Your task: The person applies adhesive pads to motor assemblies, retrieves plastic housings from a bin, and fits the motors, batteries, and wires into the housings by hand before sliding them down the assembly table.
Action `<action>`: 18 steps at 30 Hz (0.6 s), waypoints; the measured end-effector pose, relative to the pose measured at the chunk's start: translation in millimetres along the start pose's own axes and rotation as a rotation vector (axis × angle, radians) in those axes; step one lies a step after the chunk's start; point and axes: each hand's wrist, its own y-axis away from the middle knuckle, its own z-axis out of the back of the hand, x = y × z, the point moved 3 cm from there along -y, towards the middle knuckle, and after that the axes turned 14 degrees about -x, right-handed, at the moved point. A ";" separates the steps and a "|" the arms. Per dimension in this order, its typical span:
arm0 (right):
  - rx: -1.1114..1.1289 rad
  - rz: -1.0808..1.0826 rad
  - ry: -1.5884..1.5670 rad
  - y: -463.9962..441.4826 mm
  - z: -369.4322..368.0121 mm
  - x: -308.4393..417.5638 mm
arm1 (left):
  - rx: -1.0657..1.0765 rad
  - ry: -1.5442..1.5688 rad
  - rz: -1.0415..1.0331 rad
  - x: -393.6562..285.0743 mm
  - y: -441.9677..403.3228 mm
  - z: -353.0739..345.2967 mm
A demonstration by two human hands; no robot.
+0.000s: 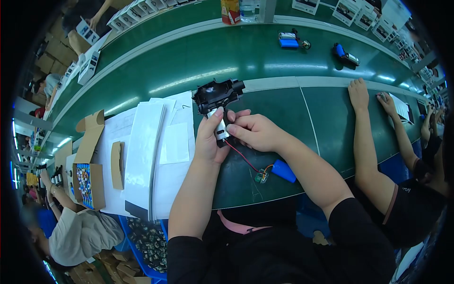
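Observation:
My left hand [207, 137] is closed around a silver cylindrical motor [220, 131] set in a black plastic housing [215, 96], its thumb lying along the metal. From the other side, my right hand [257, 131] grips the lower part of the same piece, fingers bent at its edge. The housing points up and away from me, over the workbench. Red wire [243, 156] runs from the motor's lower end to a small green circuit board [261, 176] on the bench. Beside the board lies a blue battery pack [283, 171], joined to it by short wires.
White papers [177, 144] and a stack of glossy sheets [144, 151] lie left. Further left stands a cardboard box of small parts [90, 184]. A blue bin [163, 274] sits below. Motor-and-battery assemblies [289, 40] rest on the raised green strip. Co-workers sit on both sides.

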 end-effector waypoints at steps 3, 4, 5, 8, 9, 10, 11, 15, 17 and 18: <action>-0.021 -0.023 0.048 -1.5 0.1 -0.1 | -0.015 -0.020 0.031 2.6 -3.8 7.0; -0.020 -0.034 0.058 -2.2 1.4 0.1 | -0.006 -0.039 0.036 2.4 -4.7 7.9; -0.011 -0.036 0.060 -2.0 2.6 1.9 | 0.011 -0.037 0.008 1.6 -4.5 7.4; 0.014 -0.048 0.075 -1.4 4.6 7.5 | 0.007 -0.050 -0.050 0.3 -2.7 3.9; 0.023 -0.057 0.091 -3.4 6.8 7.6 | -0.024 -0.105 -0.067 1.0 -6.6 6.8; 0.027 -0.077 0.104 -1.5 9.5 13.8 | -0.057 -0.160 -0.072 2.8 -11.2 11.7; 0.078 -0.118 0.205 1.9 19.3 22.9 | -0.089 -0.216 -0.069 7.1 -13.8 15.5; -0.065 0.154 0.582 25.6 40.5 41.5 | -0.231 -0.293 -0.097 3.6 -16.0 4.4; -0.125 0.278 0.732 52.5 49.4 48.2 | -0.206 -0.411 -0.095 -0.6 -18.2 7.6; -0.129 0.272 0.812 70.5 49.0 45.7 | -0.197 -0.467 -0.097 -2.6 -15.9 8.7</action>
